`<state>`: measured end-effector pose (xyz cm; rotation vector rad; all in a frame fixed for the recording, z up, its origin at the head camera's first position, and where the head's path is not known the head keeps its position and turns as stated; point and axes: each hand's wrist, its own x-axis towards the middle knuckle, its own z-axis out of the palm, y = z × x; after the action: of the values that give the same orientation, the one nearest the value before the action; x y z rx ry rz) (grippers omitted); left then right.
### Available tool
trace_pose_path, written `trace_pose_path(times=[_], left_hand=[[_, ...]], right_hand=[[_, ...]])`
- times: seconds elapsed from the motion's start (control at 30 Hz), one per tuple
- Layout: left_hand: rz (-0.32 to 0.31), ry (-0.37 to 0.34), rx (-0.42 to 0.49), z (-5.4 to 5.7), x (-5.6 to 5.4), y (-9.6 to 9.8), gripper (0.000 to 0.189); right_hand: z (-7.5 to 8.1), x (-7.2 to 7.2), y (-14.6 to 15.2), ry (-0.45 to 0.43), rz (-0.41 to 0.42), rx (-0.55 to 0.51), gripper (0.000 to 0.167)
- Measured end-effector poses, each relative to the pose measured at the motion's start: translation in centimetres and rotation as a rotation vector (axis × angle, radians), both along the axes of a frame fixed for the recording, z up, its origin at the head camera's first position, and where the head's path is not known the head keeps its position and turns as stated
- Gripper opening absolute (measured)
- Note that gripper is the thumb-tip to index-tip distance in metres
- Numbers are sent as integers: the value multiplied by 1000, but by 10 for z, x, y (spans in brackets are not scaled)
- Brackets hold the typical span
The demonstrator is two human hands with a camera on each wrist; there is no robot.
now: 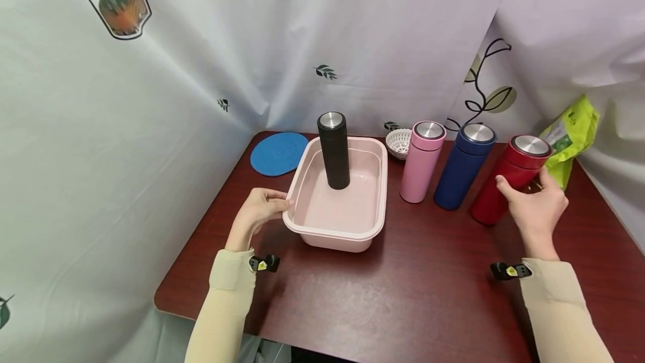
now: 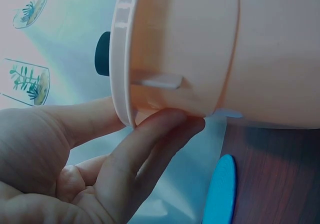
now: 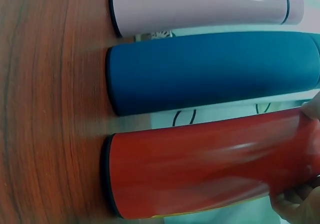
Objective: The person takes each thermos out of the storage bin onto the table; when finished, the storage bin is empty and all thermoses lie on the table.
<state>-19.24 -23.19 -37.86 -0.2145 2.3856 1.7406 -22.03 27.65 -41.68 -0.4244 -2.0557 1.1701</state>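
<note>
1. the step in hand looks like taking hold: the right hand [image 1: 538, 209] grasps the red bottle [image 1: 516, 170], well right of the basin [image 1: 335, 242].
2. the left hand [image 1: 259, 209] pinches the basin's left rim.
3. lifting would probably call for a firm squeeze on that glossy cylinder.
4. the basin looks plastic, smooth, round-cornered; inside stands a matte black bottle [image 1: 335, 156].

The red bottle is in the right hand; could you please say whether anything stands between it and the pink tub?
Yes, the blue bottle and the pink bottle stand on the table between the red bottle and the tub.
</note>
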Motion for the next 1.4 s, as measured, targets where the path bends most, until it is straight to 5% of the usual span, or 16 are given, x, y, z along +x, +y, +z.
trace_pose_path(times=[0.3, 0.67, 1.13, 1.4], left_hand=[[5, -10, 8, -1, -1, 0, 43], [12, -16, 1, 1, 1, -3, 42], [11, -22, 8, 1, 0, 0, 41], [-5, -7, 0, 1, -1, -2, 43]], right_hand=[[-1, -7, 9, 19, -23, -22, 46], [1, -5, 7, 2, 11, 83, 51], [8, 4, 0, 9, -52, -39, 73], [12, 16, -3, 151, -41, -252, 78]])
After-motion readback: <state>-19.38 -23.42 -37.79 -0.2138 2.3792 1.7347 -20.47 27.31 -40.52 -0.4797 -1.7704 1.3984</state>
